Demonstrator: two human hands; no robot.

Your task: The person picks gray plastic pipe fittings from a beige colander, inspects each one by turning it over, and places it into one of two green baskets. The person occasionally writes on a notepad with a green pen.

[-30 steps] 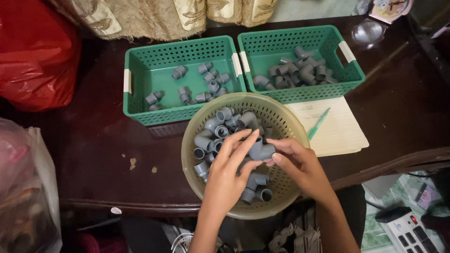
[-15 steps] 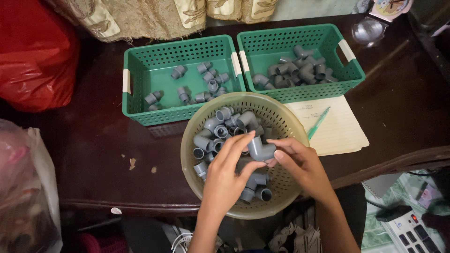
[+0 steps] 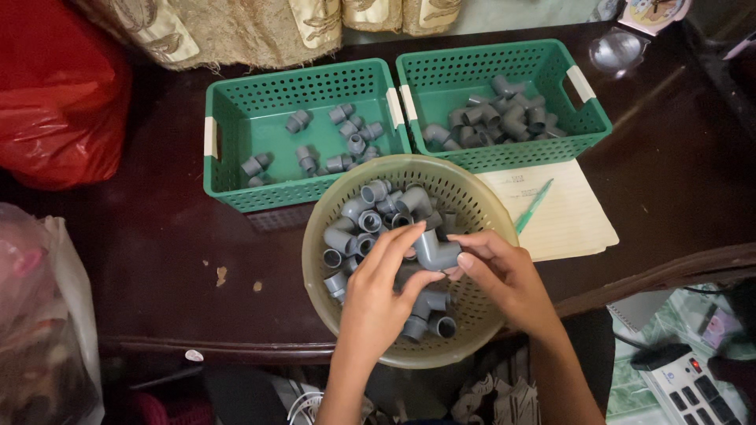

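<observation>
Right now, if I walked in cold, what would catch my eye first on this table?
Probably the round beige basket at the near edge of the dark table, heaped with grey pipe fittings, where the left hand and right hand meet on one grey fitting. Behind it stand two green baskets side by side: the left green basket holds scattered fittings, the right green basket a denser pile. A red plastic bag glows at far left.
</observation>
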